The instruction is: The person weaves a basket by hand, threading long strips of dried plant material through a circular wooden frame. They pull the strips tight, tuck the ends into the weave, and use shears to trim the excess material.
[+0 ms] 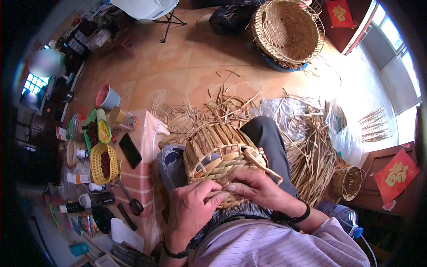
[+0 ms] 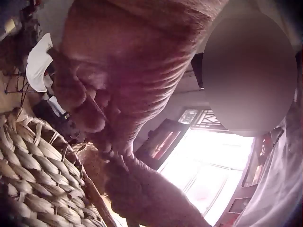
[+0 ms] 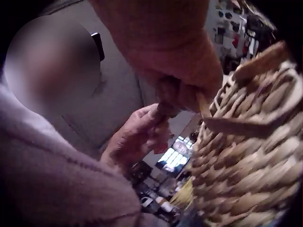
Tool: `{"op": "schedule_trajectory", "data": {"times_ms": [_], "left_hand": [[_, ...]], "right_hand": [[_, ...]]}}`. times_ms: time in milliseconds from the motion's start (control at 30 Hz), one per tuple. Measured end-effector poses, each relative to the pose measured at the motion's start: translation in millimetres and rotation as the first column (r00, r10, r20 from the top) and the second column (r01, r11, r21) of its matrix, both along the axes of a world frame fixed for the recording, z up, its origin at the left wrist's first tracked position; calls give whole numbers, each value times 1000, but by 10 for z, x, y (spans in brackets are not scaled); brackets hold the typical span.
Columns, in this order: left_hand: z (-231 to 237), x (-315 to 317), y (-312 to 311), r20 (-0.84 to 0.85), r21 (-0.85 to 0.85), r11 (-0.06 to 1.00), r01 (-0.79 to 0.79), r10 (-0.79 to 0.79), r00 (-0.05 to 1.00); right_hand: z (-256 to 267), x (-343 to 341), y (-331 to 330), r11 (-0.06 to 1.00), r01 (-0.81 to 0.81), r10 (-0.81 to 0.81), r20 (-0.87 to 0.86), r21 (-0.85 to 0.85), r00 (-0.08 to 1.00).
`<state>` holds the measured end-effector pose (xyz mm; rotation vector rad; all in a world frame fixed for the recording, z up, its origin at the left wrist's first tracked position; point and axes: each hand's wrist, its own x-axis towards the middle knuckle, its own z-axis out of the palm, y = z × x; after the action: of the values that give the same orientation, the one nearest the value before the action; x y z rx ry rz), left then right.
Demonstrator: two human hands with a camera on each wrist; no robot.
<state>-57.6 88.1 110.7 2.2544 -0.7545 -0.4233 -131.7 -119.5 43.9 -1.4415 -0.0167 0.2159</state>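
One basket (image 1: 222, 166), tipped over on the lap, resting between the knees with the closely plaited part toward the hands. Proper chunky weave there, plus a row of longer slats (image 1: 209, 143) on the far side. Looks well past the early stage, honestly: body mostly formed, as a guess from the packed weave. Apparently left to sort: a loose bent strip (image 3: 236, 126) poking out by the edge, and a thin strand (image 3: 203, 105) not worked in. Hard to say how much more beyond that.

Right at the near edge, a pinch grip with the left hand (image 1: 189, 211), thumb against finger on the strand. Same sort of pinch with the right hand (image 1: 262, 189), fingertips almost meeting the left ones. Strand mostly hidden under the fingers, so can't tell exactly where each end goes.

Further out, a big heap of dried stalks (image 1: 311, 171) beside the right knee, and a messy coil of thin cane (image 1: 171, 107) on the floor ahead. Off to the left, a cloth-covered table (image 1: 144, 180) with a phone (image 1: 130, 150), scissors (image 1: 135, 206) and a yellow basket (image 1: 103, 165). Off to the right, a small basket (image 1: 349, 183). Way up front, a big basket (image 1: 289, 33) over a blue basin (image 1: 278, 65).
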Motion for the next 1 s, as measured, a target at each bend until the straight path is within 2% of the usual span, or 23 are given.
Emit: {"op": "schedule_trajectory", "data": {"times_ms": [67,100,133,200,233,300,400,433,500,600,633,767,833,900,933,967,1000], "left_hand": [[-47,59,-3,-14,-11,1000,27,-27,1000],[-64,81,-4,-21,-5,1000,30,-30,999],[-87,100,-6,-27,3,999,33,-33,999],[-134,137,-30,-26,13,1000,-1,2,1000],[-160,154,-48,-24,18,1000,-21,21,999],[-233,165,-191,-7,-84,995,-55,54,998],[-437,174,-376,38,-162,984,-71,78,996],[-463,190,-437,19,-170,981,-91,95,995],[-520,197,-515,-79,-136,979,-151,141,987],[-663,202,-598,261,-107,989,-106,131,957],[-747,213,-592,350,-47,997,-54,67,934],[-749,134,-627,485,100,994,-39,-15,874],[-823,119,-659,444,105,993,-51,-1,896],[-893,114,-691,414,112,991,-73,21,910],[-921,80,-735,379,100,993,-65,23,925],[-954,58,-751,340,87,994,-63,30,940],[-948,71,-767,270,110,993,-51,19,963]], "right_hand": [[-77,-67,-243,957,-6,30,81,-290,996],[-13,-74,-331,961,19,6,87,-276,996],[31,-114,-401,952,16,-36,-59,-306,998],[-108,-140,-493,897,53,-38,43,-440,998],[-138,-130,-474,888,82,-50,82,-453,995],[-147,-82,-375,867,144,-75,161,-476,984],[-149,53,-200,976,150,-157,-32,-155,987],[-197,100,-214,933,267,-223,194,-242,955],[-202,115,-295,864,365,-286,259,-347,923],[-217,78,-387,742,458,-334,323,-490,886],[-217,71,-408,696,480,-342,341,-533,875],[-156,105,-385,517,544,-291,462,-661,838],[-124,117,-378,459,536,-257,471,-709,844],[-120,145,-374,465,510,-235,454,-724,859],[-99,160,-356,495,477,-265,397,-726,879],[-199,180,-377,521,499,-264,425,-693,866],[-238,212,-386,492,467,-259,389,-735,884]]}}
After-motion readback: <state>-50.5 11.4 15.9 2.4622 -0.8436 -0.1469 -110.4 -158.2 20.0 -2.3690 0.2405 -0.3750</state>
